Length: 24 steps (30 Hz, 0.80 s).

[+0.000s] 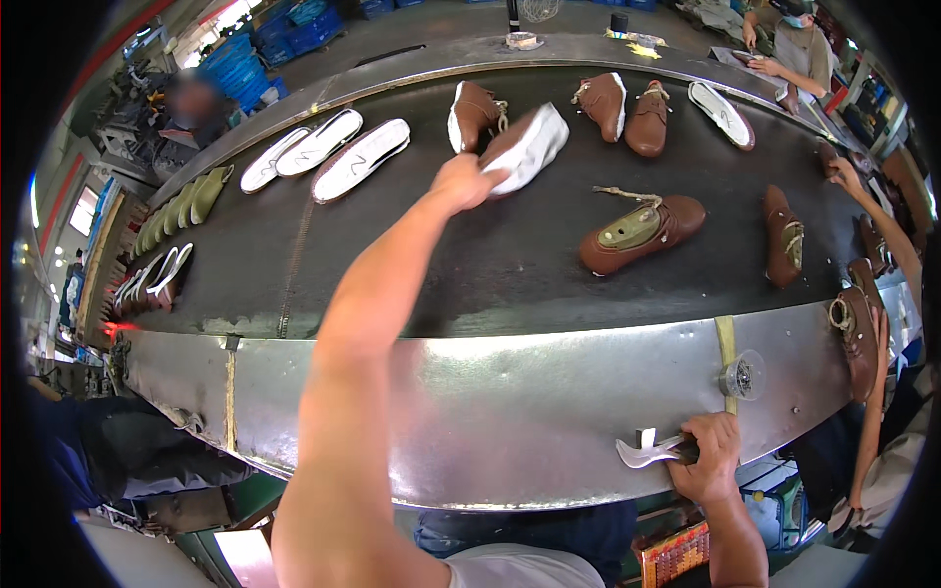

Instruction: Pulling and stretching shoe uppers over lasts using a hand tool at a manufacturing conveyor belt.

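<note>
My left hand (465, 184) is stretched out over the black conveyor belt (470, 265), its fingers closed on a brown shoe (534, 147) that is tilted with its white sole facing right; motion blurs it slightly. Another brown shoe (474, 118) stands just beyond my fingers. My right hand (708, 453) rests at the near metal edge (520, 402), wrapped round the dark handles of lasting pincers (649, 451) with a curved steel jaw and a square hammer block. A clear cup of small metal tacks (743, 375) sits just beyond that hand.
A brown shoe on a green last (642, 235) lies on the belt, with several more brown shoes (647, 122) at the back and right. White soles face up on shoes (361, 162) at left; green lasts (186, 211) stand farther left. Co-workers' hands (843, 176) reach in at right.
</note>
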Each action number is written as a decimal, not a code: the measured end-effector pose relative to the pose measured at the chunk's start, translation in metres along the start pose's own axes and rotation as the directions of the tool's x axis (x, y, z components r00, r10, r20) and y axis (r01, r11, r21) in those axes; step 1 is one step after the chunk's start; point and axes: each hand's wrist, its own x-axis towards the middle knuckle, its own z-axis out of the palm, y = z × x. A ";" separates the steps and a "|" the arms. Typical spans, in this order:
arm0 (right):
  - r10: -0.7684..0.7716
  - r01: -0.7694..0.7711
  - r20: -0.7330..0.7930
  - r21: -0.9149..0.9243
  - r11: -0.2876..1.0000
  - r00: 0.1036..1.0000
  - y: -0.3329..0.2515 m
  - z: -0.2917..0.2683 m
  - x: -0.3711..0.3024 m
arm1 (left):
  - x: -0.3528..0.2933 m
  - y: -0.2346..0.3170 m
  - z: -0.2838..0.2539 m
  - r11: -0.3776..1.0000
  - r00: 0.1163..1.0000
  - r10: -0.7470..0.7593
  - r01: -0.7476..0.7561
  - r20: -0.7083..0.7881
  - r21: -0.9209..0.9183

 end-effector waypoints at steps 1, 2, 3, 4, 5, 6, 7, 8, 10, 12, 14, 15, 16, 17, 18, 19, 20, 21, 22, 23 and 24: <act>0.000 0.000 -0.009 -0.006 1.000 1.000 -0.001 0.000 0.001 | -0.024 -0.016 -0.025 0.994 0.997 0.071 -0.073 0.035 0.076; -0.005 0.005 -0.019 -0.009 1.000 1.000 -0.004 0.002 0.002 | -0.037 -0.038 -0.049 0.986 0.992 0.099 -0.108 0.077 0.125; -0.014 0.014 -0.019 0.005 1.000 1.000 -0.006 0.002 0.001 | -0.048 -0.059 -0.072 0.975 0.985 0.125 -0.144 0.122 0.168; -0.002 0.002 -0.005 0.002 1.000 1.000 -0.005 0.001 0.000 | -0.057 -0.074 -0.092 0.978 0.984 0.097 -0.123 0.153 0.170; 0.014 -0.014 0.006 -0.005 1.000 1.000 -0.005 0.001 0.000 | -0.062 -0.087 -0.110 0.979 0.980 0.074 -0.106 0.186 0.172; 0.026 -0.026 0.012 0.003 1.000 1.000 -0.005 0.001 0.000 | -0.064 -0.105 -0.125 0.916 0.989 0.123 -0.147 0.087 0.372; 0.024 -0.024 0.011 0.005 1.000 1.000 -0.007 0.002 0.001 | -0.064 -0.121 -0.137 0.813 0.981 0.192 -0.159 0.000 0.560; 0.019 -0.019 0.002 0.010 1.000 1.000 -0.009 0.003 0.002 | -0.061 -0.136 -0.146 0.823 0.995 0.075 -0.024 -0.066 0.567; 0.016 -0.016 -0.005 0.003 1.000 1.000 -0.011 0.004 0.003 | -0.047 -0.150 -0.158 0.829 0.972 -0.182 0.234 -0.151 0.508; 0.007 -0.007 0.011 -0.009 1.000 1.000 -0.008 0.006 -0.001 | -0.037 -0.183 -0.160 0.929 0.973 -0.191 0.221 -0.126 0.296; 0.004 -0.003 0.013 -0.023 1.000 1.000 -0.010 0.009 0.000 | -0.035 -0.199 -0.164 0.988 0.991 -0.132 0.134 0.033 -0.072; 0.003 -0.003 0.013 -0.032 0.999 1.000 -0.011 0.008 0.000 | -0.039 -0.198 -0.159 0.996 0.998 -0.068 0.067 -0.013 -0.057; 0.018 -0.017 0.019 -0.043 0.999 1.000 -0.013 0.005 -0.003 | -0.047 -0.180 -0.153 0.997 0.998 -0.070 0.070 -0.003 0.029; 0.026 -0.025 0.020 -0.053 0.998 0.999 -0.015 0.005 -0.004 | -0.059 -0.160 -0.150 0.990 0.997 -0.074 0.074 -0.004 0.123; 0.025 -0.024 0.017 -0.058 0.998 1.000 -0.017 0.007 -0.002 | -0.073 -0.150 -0.143 0.974 0.993 -0.102 0.112 -0.059 0.199; 0.025 -0.024 0.014 -0.055 0.998 1.000 -0.019 0.009 -0.002 | -0.091 -0.140 -0.135 0.950 0.985 -0.126 0.153 -0.114 0.272; 0.019 -0.019 0.006 -0.049 0.999 1.000 -0.021 0.009 -0.002 | -0.113 -0.134 -0.130 0.919 0.977 -0.113 0.172 -0.182 0.353; 0.013 -0.013 -0.003 -0.046 0.999 1.000 -0.022 0.010 -0.002 | -0.137 -0.132 -0.129 0.918 0.972 -0.149 0.203 -0.181 0.339; -0.002 0.002 -0.001 -0.055 0.998 1.000 -0.021 0.009 -0.003 | -0.166 -0.125 -0.137 0.930 0.975 -0.186 0.214 -0.120 0.300; 0.001 -0.002 -0.008 -0.052 0.999 1.000 -0.019 0.012 -0.004 | -0.197 -0.120 -0.140 0.916 0.975 -0.160 0.205 -0.153 0.345; 0.006 -0.007 -0.011 -0.046 0.999 1.000 -0.018 0.015 -0.005 | -0.227 -0.118 -0.143 0.901 0.974 -0.134 0.197 -0.185 0.386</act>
